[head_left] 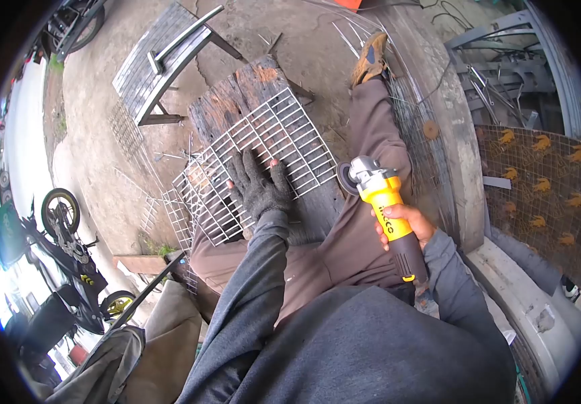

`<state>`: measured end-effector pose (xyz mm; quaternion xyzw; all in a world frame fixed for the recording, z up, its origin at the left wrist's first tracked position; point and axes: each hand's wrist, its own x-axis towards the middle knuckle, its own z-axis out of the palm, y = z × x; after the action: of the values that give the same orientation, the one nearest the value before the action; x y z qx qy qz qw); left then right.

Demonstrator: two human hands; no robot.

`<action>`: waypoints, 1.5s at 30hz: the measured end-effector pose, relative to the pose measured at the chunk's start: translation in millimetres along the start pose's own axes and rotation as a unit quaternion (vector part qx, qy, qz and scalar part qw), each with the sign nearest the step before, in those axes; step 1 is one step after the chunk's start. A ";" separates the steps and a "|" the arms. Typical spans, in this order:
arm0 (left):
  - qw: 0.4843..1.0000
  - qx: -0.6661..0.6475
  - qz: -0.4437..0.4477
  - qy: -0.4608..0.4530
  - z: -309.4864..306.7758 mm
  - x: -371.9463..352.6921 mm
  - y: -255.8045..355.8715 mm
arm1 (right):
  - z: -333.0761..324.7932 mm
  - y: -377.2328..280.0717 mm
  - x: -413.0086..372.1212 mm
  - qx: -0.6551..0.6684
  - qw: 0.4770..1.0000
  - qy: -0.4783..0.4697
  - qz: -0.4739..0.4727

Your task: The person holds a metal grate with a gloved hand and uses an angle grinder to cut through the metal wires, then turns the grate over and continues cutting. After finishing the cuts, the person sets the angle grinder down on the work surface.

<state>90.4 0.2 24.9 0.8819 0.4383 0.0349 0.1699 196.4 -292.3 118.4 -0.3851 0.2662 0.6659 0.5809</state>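
My left hand, in a dark grey glove with bare fingertips, lies flat with fingers spread on a welded wire mesh panel. The panel rests on a worn wooden bench in front of me, its near-left part sticking out past the bench beside my leg. My right hand is bare and wrapped round the yellow body of an angle grinder. The grinder's head and disc point up and left, right by the mesh's right edge. Its black rear end reaches down toward my forearm.
A second slatted bench with a metal bar on it stands farther off. Mesh offcuts lie on the ground at left. Motorcycles are parked beyond. At right are metal frames, a brown patterned sheet and a concrete ledge.
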 end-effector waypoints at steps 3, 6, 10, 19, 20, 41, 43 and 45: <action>1.000 -0.002 -0.004 -0.004 -2.7 1.0 0.1 | -4.6 -7.9 13.6 0.054 0.997 -0.048 0.007; 1.000 -0.001 0.004 -0.007 -5.5 1.5 1.9 | -10.0 -24.0 32.3 0.086 0.990 -0.110 0.009; 0.999 0.012 -0.015 -0.029 -6.6 1.6 0.8 | -6.7 -60.5 75.9 0.101 0.978 -0.185 0.006; 0.999 -0.040 -0.016 -0.016 -7.5 1.5 -3.6 | 25.8 -146.9 148.5 0.028 0.968 -0.247 -0.031; 0.999 -0.036 -0.020 -0.019 -6.5 2.2 -5.2 | 23.4 -144.2 147.9 0.022 0.966 -0.257 -0.033; 0.926 -0.349 0.052 -0.135 -77.6 -76.3 -4.7 | 5.8 47.6 -20.2 -0.100 0.970 -0.115 -0.189; 0.846 -0.437 0.141 -0.273 -74.8 -112.7 13.9 | 23.0 36.7 -30.8 -0.141 0.962 -0.104 -0.211; 0.774 -0.510 0.214 -0.307 -55.7 -159.1 34.5 | 43.8 24.5 -45.7 -0.193 0.925 -0.080 -0.317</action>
<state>7.4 -129.0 102.5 0.7010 0.0805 0.0167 0.7084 164.8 -287.6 178.2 -0.4997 -0.0505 0.5141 0.6954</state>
